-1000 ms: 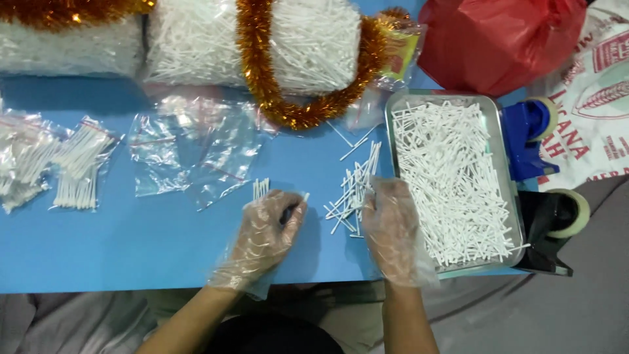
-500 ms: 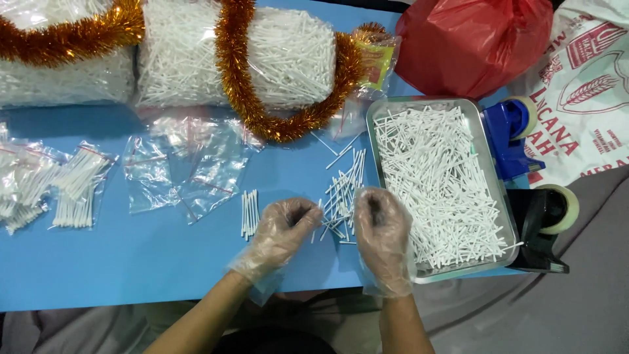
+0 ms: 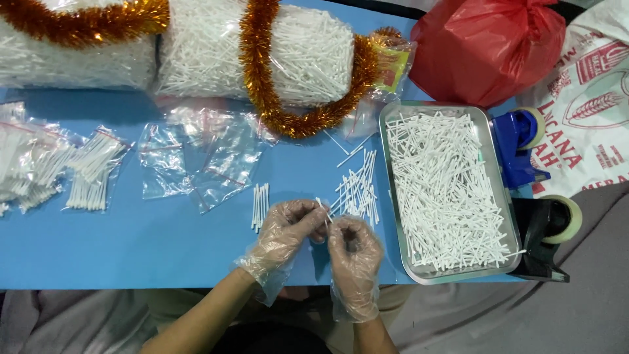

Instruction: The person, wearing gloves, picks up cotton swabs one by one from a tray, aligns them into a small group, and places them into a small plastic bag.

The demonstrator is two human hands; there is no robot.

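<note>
Packets of white sticks in clear film (image 3: 92, 172) lie at the far left of the blue bench (image 3: 131, 249), with empty clear bags (image 3: 196, 160) crumpled just beside them and big bundles of white sticks (image 3: 262, 52) wrapped in orange tinsel (image 3: 262, 72) along the far edge. Near the middle, a small neat row of sticks (image 3: 260, 206) rests by itself; it lay there half a second ago too. What has changed is the hands. A second ago they were apart, the right one at the loose heap; now both have drawn together at the near edge. The left hand (image 3: 288, 229), in a thin clear glove, curls its fingers toward the right hand (image 3: 354, 246), gloved likewise, and they touch. A white stick (image 3: 324, 208) pokes up between them, pinched at the left grip; how many more either closed hand holds I cannot tell. So picking looks finished for the moment and the sticks seem to be being evened up in hand. Just beyond the hands is the loose heap of sticks (image 3: 357, 187), then the steel tray (image 3: 393, 196) full of sticks, tape dispensers (image 3: 524, 147) and a red bag (image 3: 485, 49).
</note>
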